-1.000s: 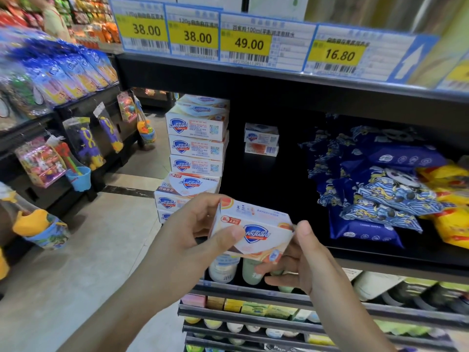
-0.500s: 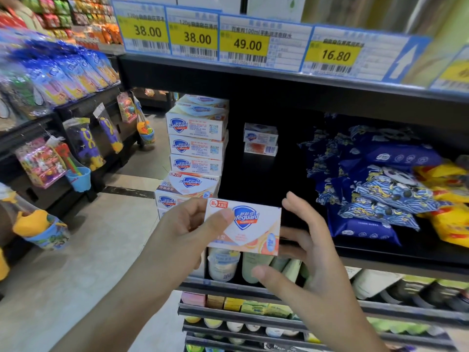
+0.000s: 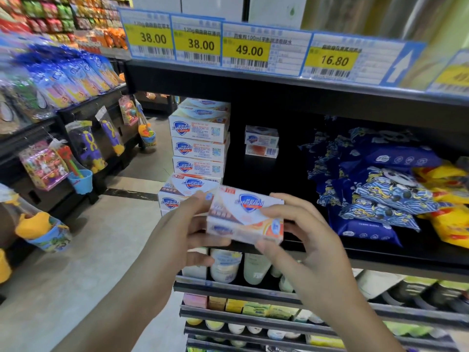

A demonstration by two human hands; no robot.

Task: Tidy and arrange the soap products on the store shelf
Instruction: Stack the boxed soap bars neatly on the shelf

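A white Safeguard soap box (image 3: 247, 215) lies flat between both my hands, just in front of the black shelf's front edge (image 3: 380, 260). My left hand (image 3: 187, 229) grips its left end, thumb on top. My right hand (image 3: 302, 240) pinches its right end with thumb and fingers. Behind it stands a tall stack of soap boxes (image 3: 199, 146) at the shelf's left end, with a tilted box (image 3: 190, 185) on the lower boxes. Two small soap boxes (image 3: 261, 141) sit stacked deeper in the shelf.
Blue and yellow wipe packs (image 3: 380, 189) are piled on the shelf's right half. Price tags (image 3: 243, 48) line the shelf above. Bottles and small boxes (image 3: 228, 270) fill the lower shelves. Hanging toys (image 3: 86, 146) line the rack across the aisle on the left.
The soap box has been turned from upright to lying flat and carried up and right toward the shelf. My right hand closed from open fingers onto its right end.
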